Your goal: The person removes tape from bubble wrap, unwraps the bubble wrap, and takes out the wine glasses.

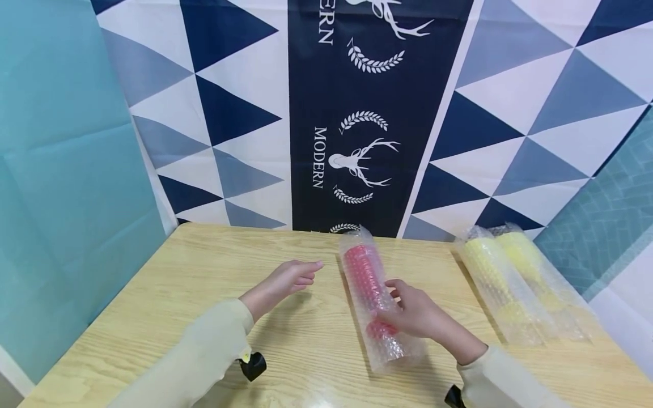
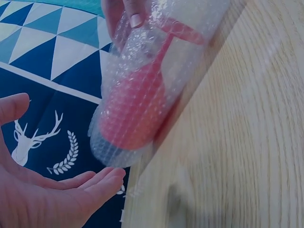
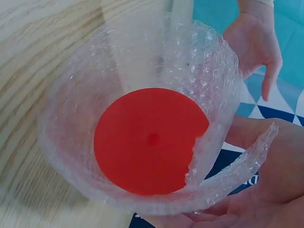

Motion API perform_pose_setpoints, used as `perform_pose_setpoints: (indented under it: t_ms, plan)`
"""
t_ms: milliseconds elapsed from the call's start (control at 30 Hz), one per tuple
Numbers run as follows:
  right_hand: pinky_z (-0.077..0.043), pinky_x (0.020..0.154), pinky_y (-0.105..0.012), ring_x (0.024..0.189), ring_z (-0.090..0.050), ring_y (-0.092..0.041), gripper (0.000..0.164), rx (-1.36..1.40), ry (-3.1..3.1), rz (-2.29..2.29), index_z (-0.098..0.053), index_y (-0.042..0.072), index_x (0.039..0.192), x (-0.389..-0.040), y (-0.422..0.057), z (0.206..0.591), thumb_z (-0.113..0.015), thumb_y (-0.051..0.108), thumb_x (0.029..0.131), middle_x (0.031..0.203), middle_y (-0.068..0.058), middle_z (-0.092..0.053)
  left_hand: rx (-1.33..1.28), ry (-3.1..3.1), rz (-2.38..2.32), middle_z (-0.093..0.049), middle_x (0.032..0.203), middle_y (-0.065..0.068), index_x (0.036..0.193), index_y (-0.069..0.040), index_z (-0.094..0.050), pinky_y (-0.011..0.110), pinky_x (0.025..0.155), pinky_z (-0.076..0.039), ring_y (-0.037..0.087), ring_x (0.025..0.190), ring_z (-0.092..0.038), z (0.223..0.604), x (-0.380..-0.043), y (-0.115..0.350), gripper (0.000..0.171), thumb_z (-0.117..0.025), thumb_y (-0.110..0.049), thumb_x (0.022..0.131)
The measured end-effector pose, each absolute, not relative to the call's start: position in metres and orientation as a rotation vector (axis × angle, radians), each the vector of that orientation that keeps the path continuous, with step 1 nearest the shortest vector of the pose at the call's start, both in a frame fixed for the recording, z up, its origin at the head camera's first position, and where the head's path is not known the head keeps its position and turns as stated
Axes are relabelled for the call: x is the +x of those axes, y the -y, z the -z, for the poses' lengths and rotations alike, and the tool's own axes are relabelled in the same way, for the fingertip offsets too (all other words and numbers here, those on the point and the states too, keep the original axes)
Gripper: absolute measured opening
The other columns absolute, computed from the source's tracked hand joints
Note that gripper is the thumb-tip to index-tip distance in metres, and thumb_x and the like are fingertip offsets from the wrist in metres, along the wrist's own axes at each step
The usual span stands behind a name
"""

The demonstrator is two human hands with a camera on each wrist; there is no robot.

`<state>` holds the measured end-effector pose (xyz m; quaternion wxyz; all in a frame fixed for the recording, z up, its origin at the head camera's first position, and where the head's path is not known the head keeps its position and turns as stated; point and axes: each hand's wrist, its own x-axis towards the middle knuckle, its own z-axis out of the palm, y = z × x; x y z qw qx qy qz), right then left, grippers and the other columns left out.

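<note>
A red goblet [image 1: 364, 275] in a bubble-wrap sleeve [image 1: 352, 345] lies mid-table, its bowl toward the back wall. My right hand [image 1: 415, 311] grips it about the stem, thumb on the near side and fingers on the far side. In the right wrist view the round red foot [image 3: 149, 137] shows inside the sleeve's loose end. The left wrist view shows the cup and thin stem through the plastic. To the left of the goblet, my left hand [image 1: 283, 283] hovers with extended fingers, apart from the sleeve and holding nothing.
Two bubble-wrapped yellow things [image 1: 487, 269] lie side by side at the table's right. The wooden table [image 1: 204, 272] meets a patterned cloth [image 1: 245, 113] at the back. A teal panel [image 1: 66, 170] borders the left side.
</note>
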<state>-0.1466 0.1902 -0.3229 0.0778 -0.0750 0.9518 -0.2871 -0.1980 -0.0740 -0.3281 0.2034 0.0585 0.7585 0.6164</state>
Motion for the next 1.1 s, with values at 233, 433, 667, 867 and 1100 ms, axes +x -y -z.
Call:
perform_pose_setpoints:
  t_ms: [233, 433, 667, 867, 1100]
  plan:
    - [-0.057, 0.085, -0.044, 0.107, -0.065, -0.033, 0.076, -0.202, -2.811, 0.924, -0.043, -0.006, 0.138, -0.146, -0.182, 0.324, -0.077, 0.031, 0.081, 0.127, -0.025, -0.06, 0.164, -2.124, -1.708, -0.044, 0.146, 0.031, 0.142, 0.007, -0.041, 0.048, 0.118, -0.036, 0.042, 0.136, -0.046, 0.331, -0.2, 0.063, 0.068, -0.056, -0.039, 0.095]
    - [-0.057, 0.085, -0.045, 0.107, -0.063, -0.032, 0.082, -0.175, -2.777, 0.97, -0.038, -0.001, 0.144, -0.147, -0.173, 0.326, -0.078, 0.033, 0.081, 0.126, -0.022, -0.061, 0.16, -2.168, -1.683, -0.045, 0.148, 0.026, 0.141, 0.008, -0.043, 0.049, 0.116, -0.038, 0.043, 0.134, -0.049, 0.333, -0.198, 0.053, 0.069, -0.058, -0.04, 0.094]
    - [-0.058, 0.083, -0.045, 0.108, -0.063, -0.033, 0.081, -0.143, -2.754, 1.027, -0.038, 0.001, 0.145, -0.145, -0.164, 0.328, -0.078, 0.032, 0.081, 0.126, -0.022, -0.061, 0.035, -2.274, -1.599, -0.063, 0.116, 0.019, 0.113, 0.003, -0.057, 0.042, 0.092, -0.054, 0.027, 0.097, -0.064, 0.341, -0.195, 0.041, 0.05, -0.068, -0.039, 0.087]
    - [-0.059, 0.08, -0.043, 0.104, -0.064, -0.029, 0.08, -0.128, -2.733, 1.071, -0.039, 0.002, 0.144, -0.14, -0.157, 0.327, -0.079, 0.029, 0.08, 0.123, -0.02, -0.063, -0.008, -2.276, -1.564, -0.053, 0.081, 0.0, 0.085, -0.009, -0.055, 0.033, 0.083, -0.048, 0.017, 0.083, -0.053, 0.346, -0.188, 0.032, 0.035, -0.071, -0.041, 0.084]
    - [-0.058, 0.08, -0.044, 0.101, -0.065, -0.029, 0.084, -0.204, -2.735, 1.088, -0.037, -0.001, 0.145, -0.133, -0.152, 0.325, -0.079, 0.031, 0.08, 0.122, -0.022, -0.063, 0.004, -2.241, -1.582, -0.068, 0.11, 0.01, 0.114, -0.002, -0.062, 0.049, 0.106, -0.042, 0.022, 0.105, -0.061, 0.35, -0.183, 0.026, 0.048, -0.07, -0.04, 0.084]
